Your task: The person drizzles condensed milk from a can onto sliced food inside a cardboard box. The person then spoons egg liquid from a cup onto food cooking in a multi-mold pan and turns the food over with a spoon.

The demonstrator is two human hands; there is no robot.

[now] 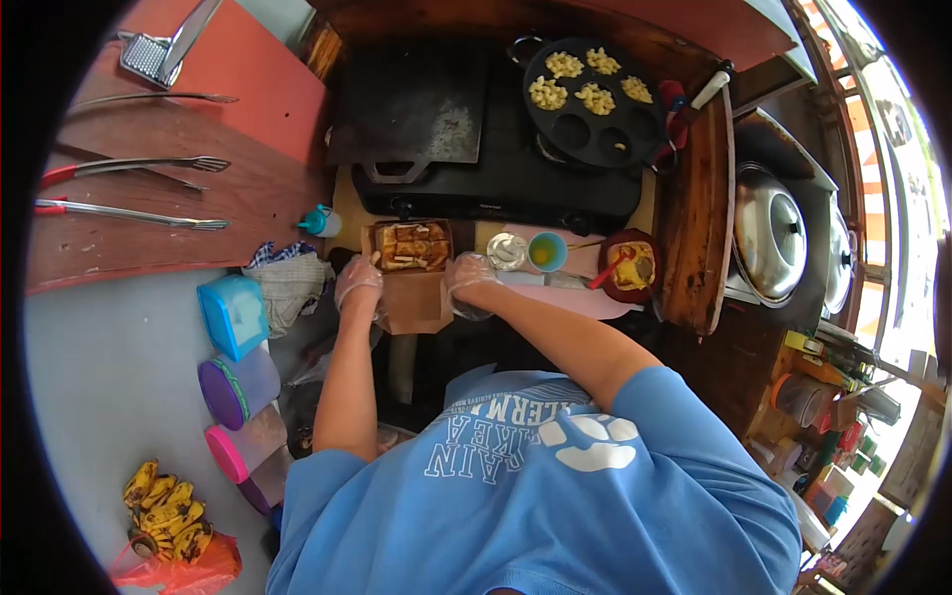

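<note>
In the head view, an open cardboard box [412, 305] is lying just in front of the stove [501, 202], holding browned food pieces [409, 248]. At the stove's near side, the gloved left hand [358, 281] is gripping the box's left edge, while the gloved right hand [470, 278] is touching the right edge; I cannot tell how firmly its grip is closing. A blue cup [546, 252] is standing in front of the stove's right half. On the stove, a round pan [570, 130] is carrying yellow pieces [597, 98]. Tongs [139, 215] are resting on the counter [260, 215] left of the stove.
</note>
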